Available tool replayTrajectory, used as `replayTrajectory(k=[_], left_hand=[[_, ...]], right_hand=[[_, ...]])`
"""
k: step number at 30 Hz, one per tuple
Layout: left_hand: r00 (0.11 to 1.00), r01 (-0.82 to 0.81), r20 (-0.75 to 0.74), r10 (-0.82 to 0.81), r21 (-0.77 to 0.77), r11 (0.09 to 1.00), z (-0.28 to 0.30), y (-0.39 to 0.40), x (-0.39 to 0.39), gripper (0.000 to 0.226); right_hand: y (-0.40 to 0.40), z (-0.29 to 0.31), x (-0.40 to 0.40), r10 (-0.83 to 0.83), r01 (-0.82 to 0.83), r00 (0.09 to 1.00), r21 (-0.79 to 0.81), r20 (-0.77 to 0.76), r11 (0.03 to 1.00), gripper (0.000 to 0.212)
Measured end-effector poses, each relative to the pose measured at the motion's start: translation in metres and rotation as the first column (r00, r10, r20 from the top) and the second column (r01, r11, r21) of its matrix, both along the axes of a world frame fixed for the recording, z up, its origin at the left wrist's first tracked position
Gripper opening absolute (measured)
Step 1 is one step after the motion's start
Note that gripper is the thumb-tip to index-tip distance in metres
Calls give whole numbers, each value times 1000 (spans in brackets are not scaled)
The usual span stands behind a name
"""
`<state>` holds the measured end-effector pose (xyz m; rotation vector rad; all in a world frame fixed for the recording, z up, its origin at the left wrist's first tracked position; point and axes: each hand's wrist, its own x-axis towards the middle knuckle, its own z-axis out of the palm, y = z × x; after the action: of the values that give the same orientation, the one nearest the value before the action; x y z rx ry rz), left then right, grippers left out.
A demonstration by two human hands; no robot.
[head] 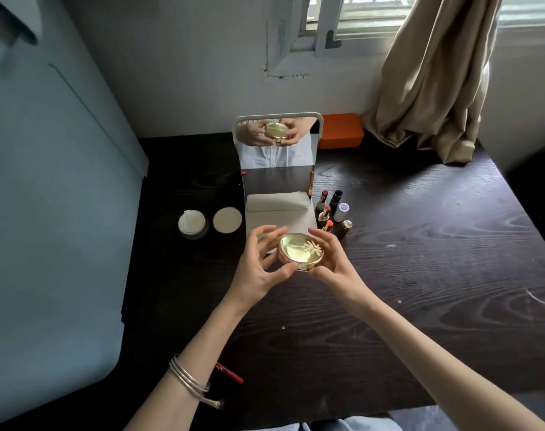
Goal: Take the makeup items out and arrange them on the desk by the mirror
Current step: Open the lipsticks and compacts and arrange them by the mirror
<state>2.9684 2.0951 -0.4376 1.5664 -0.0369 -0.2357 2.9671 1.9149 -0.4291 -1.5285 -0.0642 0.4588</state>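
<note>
Grips of both hands, left (258, 269) and right (333, 259), clasp a round, glossy gold compact (300, 251); upright mirror (277, 141) at twelve o'clock on the dark woodgrain desk (420, 259).

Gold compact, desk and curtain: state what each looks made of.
Gold compact: polished gold metal or metallised plastic, since it mirrors the light; which one is unclear. Desk: dark wood or wood-look laminate, with plain grain swirls. Curtain: beige woven cloth, matte, hanging in soft folds.
</note>
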Motion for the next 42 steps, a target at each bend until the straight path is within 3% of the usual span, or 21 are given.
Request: replayTrajectory(k=[3, 6, 12, 14, 20, 26, 29, 35, 42], left_hand=[[995, 32, -93, -37, -50, 998, 1, 0, 2, 72], [991, 32, -131, -42, -78, 996, 2, 2, 3, 74], [983, 104, -147, -109, -42, 994, 4, 4, 4, 84], [985, 101, -136, -105, -36, 994, 6, 4, 4, 80], [988, 56, -140, -66, -74, 996, 13, 5, 1, 74], [987, 66, -144, -75, -63, 996, 13, 7, -4, 68], [986, 55, -152, -66, -73, 996, 12, 7, -5, 68], [986, 26, -163, -40, -84, 996, 10, 3, -6, 66], [982, 19, -184, -36, -92, 996, 7, 4, -9, 65]], right_hand=[[-3, -1, 2, 41, -40, 999, -43, 22, 998, 57], [-7, 3, 8, 106, -84, 988, -189, 110, 978, 54], [-16, 25, 29, 408, -177, 860, -570, 307, 803, 54], [-18, 26, 31, 424, -180, 849, -581, 316, 794, 56], [-17, 21, 31, 289, -129, 900, -434, 326, 891, 52], [-15, 20, 28, 320, -132, 862, -436, 394, 890, 51], [-13, 24, 26, 403, -108, 797, -550, 450, 828, 59], [-10, 26, 29, 615, 9, 586, -763, 527, 646, 65], [-6, 22, 32, 698, 7, 515, -817, 498, 577, 55]])
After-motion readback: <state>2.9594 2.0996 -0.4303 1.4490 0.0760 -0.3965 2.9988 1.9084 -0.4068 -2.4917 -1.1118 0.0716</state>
